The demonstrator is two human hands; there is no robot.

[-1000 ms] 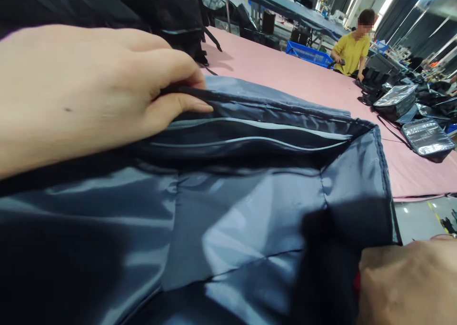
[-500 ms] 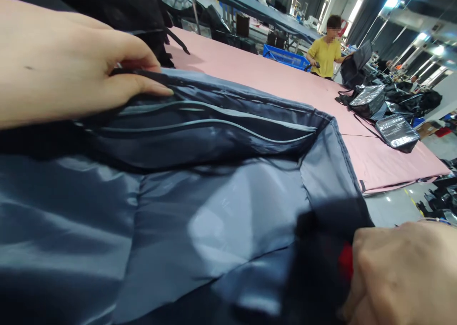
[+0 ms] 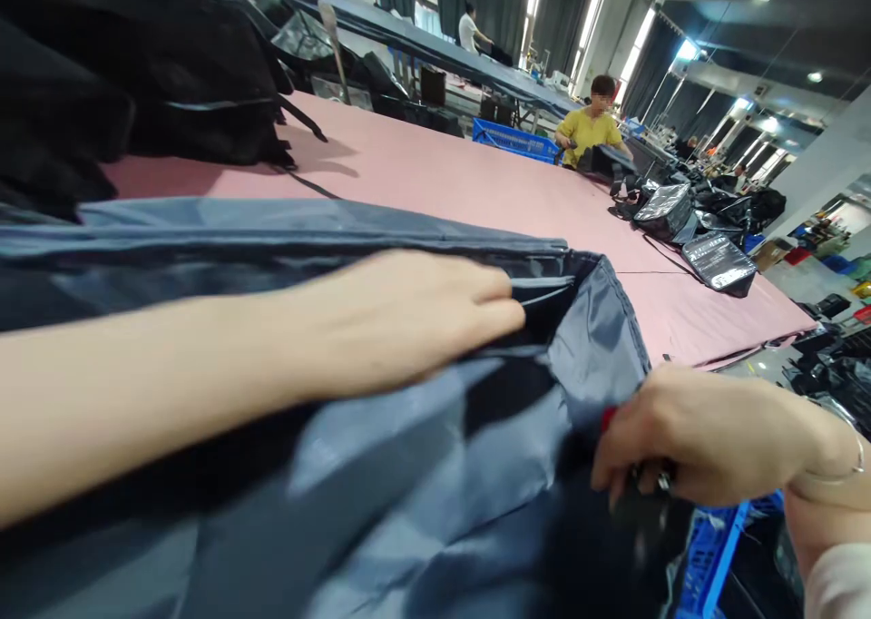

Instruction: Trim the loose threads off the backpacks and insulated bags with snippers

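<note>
A large dark bag with a grey-blue lining (image 3: 408,456) lies open in front of me. Along its far inner wall runs a zipper (image 3: 544,283) with light edging. My left hand (image 3: 435,315) reaches across inside the bag, thumb and finger closed at the zipper near the right corner; what lies under the fingertips is partly hidden. My right hand (image 3: 687,428) is closed beside the bag's right side. A small tool with a red bit (image 3: 607,417) and glints of metal shows from its fingers, its kind mostly hidden.
A pink-topped table (image 3: 422,165) stretches beyond the bag. Black bags (image 3: 183,74) are heaped at left, silver-lined bags (image 3: 718,260) at right. A person in a yellow top (image 3: 592,129) handles a bag across the table. A blue crate (image 3: 711,555) stands below my right hand.
My left hand has let go of the bag's upper left edge and moved right along the zipper. My right hand has come up and left with the tool. The view has shifted.
</note>
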